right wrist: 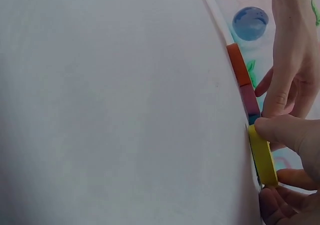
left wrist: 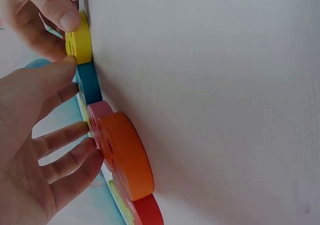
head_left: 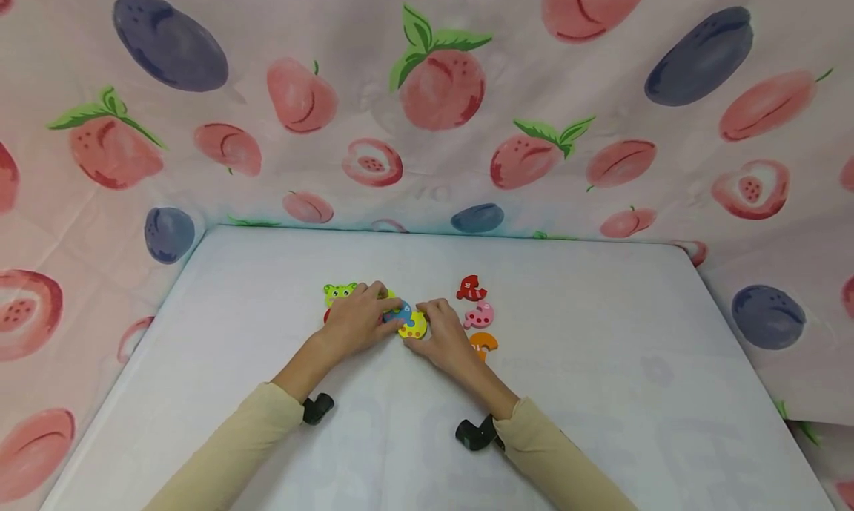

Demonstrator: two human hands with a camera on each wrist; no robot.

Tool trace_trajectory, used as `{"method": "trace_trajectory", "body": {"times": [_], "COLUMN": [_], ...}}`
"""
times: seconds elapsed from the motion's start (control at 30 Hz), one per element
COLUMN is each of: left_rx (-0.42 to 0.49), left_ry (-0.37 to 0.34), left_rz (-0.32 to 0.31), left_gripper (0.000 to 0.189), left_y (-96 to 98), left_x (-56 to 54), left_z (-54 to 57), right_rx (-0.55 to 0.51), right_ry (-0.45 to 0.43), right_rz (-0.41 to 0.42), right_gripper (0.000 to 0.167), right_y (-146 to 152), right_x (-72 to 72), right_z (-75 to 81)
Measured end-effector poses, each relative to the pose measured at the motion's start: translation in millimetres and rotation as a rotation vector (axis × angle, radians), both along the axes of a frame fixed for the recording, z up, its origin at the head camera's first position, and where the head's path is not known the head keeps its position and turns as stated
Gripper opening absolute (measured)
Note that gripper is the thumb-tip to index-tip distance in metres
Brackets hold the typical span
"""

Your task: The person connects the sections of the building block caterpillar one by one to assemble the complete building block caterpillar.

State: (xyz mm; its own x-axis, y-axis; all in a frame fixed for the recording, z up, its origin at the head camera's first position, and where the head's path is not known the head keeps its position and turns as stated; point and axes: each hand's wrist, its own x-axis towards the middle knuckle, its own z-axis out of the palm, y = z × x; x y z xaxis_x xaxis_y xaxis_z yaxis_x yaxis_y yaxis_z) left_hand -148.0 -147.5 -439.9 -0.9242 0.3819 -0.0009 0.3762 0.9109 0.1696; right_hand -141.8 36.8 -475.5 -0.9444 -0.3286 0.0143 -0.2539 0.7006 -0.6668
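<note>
My left hand (head_left: pixel 356 320) lies over a row of thick, brightly coloured puzzle pieces, its thumb and forefinger on either side of the blue puzzle piece (head_left: pixel 398 315). From the right, my right hand (head_left: pixel 445 337) pinches the yellow puzzle piece (head_left: pixel 415 325), dotted with red, between thumb and fingers; it sits against the blue one. In the left wrist view, an orange piece (left wrist: pixel 131 155), a pink piece (left wrist: pixel 100 109) and a red piece (left wrist: pixel 150 211) continue the row beneath the left hand. A green piece with an animal face (head_left: pixel 339 293) heads the row, partly covered by that hand.
Right of my right hand lie loose pieces: a red one (head_left: pixel 471 288), a pink dotted one (head_left: pixel 480 315) and an orange one (head_left: pixel 484 343), partly hidden by the wrist. The white table (head_left: pixel 600 392) meets a fruit-print cloth (head_left: pixel 440 170) at its back and sides.
</note>
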Motion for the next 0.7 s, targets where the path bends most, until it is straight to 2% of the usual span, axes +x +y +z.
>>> {"method": "trace_trajectory", "body": {"times": [0.2,0.3,0.47,0.7], "left_rx": [-0.004,-0.007,-0.029,-0.025], "left_ry": [-0.004,-0.008,0.006,0.001], "left_rz": [0.019,0.025,0.022,0.037], "left_gripper": [0.042,0.042,0.042,0.044], "left_y": [3.1,6.2,9.0,10.2], "left_x": [1.7,2.8,4.6,6.9], "left_z": [0.0,0.6,-0.3,-2.4], "right_rx": [0.059,0.095,0.129,0.117], "right_ry": [-0.051,-0.049,-0.038,-0.006], "right_rz": [0.004,0.018,0.036,0.014], "right_gripper": [0.065,0.069,0.071,0.066], "right_y": [3,10,36,78], "right_x": [6.3,12.3,24.8,39.8], "right_z": [6.7,11.0,17.4,27.6]}}
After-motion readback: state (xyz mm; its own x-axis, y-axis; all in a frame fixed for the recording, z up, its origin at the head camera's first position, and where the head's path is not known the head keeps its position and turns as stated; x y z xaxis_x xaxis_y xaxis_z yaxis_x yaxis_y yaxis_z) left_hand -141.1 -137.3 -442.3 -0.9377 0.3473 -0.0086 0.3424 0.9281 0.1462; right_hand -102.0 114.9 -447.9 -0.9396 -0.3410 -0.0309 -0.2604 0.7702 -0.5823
